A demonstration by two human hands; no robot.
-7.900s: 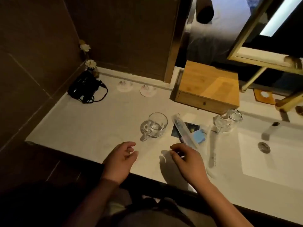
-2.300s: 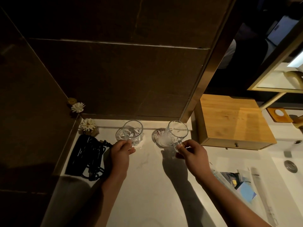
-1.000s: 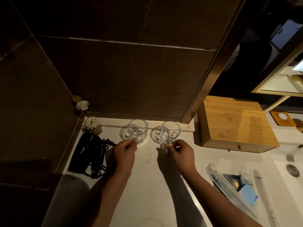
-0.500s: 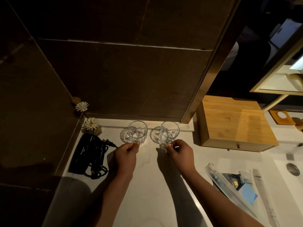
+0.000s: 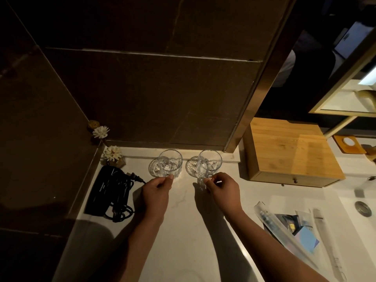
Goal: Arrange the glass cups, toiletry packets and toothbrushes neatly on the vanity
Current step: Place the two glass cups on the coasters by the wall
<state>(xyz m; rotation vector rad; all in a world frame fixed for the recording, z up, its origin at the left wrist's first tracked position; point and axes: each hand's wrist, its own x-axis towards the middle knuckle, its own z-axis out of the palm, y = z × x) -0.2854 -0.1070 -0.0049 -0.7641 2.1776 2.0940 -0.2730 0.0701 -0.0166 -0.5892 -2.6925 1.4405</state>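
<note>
**Both cups landing on their coasters at the back wall**

You are finishing the cup placement. A couple of seconds ago the right glass cup was tilted above its coaster; now it is standing upright on it, at about 12 o'clock from you against the dark tiled wall. The left glass cup is sitting level on its own coaster, just beside the other at about 11 o'clock. In the last half second neither cup is shifting much, so you are probably just squaring up the handles. That would leave the cup part of the job nearly done.

Your left hand is curling with the fingertips pinched together at the near side of the left cup, seemingly on its handle. Your right hand is doing the same, fingertips closed on the handle of the right cup. Both grips are looking light, more steering than carrying.

The toiletry packets and the wrapped toothbrushes are still lying in a loose overlapping heap at about 3 o'clock, near the sink and well apart from the cups. They are waiting to be sorted next, likely once you let go of both handles. The black hair dryer is lying at 10 o'clock, just beside your left hand.
</note>
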